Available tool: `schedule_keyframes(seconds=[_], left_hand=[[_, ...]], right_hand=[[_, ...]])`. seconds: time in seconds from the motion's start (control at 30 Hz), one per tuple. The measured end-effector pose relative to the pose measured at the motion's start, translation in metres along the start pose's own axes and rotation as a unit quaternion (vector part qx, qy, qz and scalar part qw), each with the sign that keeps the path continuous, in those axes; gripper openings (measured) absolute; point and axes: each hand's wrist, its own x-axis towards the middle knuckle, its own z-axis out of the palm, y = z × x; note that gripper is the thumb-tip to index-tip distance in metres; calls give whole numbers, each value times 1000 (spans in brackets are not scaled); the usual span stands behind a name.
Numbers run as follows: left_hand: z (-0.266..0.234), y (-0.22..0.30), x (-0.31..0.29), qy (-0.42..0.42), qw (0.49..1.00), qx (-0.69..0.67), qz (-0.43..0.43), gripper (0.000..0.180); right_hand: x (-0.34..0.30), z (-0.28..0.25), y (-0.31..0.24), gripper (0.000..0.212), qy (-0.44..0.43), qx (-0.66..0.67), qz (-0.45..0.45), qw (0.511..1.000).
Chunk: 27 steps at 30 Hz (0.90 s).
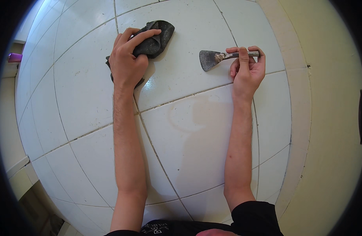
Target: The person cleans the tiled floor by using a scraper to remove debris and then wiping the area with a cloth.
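A crumpled dark grey cloth (155,41) is bunched under my left hand (128,59). The fingers of that hand curl over its folds, and part of the cloth shows on the other side by the wrist. My right hand (248,69) grips a paint scraper (230,55) by its thin handle, between thumb and fingers. Its wide, dark, worn blade (208,60) points left, toward the cloth. Both hands are over the white tiled floor (189,88); whether the scraper touches the tiles, I cannot tell.
Dark grout lines (189,96) run between the tiles, with small specks scattered about. Along the right rises a cream wall (334,118) with a pale skirting strip (301,110). A purple object (15,58) sits at the far left edge. A dark recess (37,208) opens at the lower left.
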Motion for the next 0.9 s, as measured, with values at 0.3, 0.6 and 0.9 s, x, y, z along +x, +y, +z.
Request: schedule_keyframes(seconds=[0.3,0.6,0.9], left_hand=[[-3,2,0,-20,999,-7,-24,73],[-4,3,-1,-27,999,-10,-33,73],[-1,2,1,0,1000,7,-6,67]], right_hand=[[-1,1,0,24,-17,8,6,1000],[2,4,-38,20,-46,-20,11,999],[-5,-6,-116,16,-104,-319,111,935]])
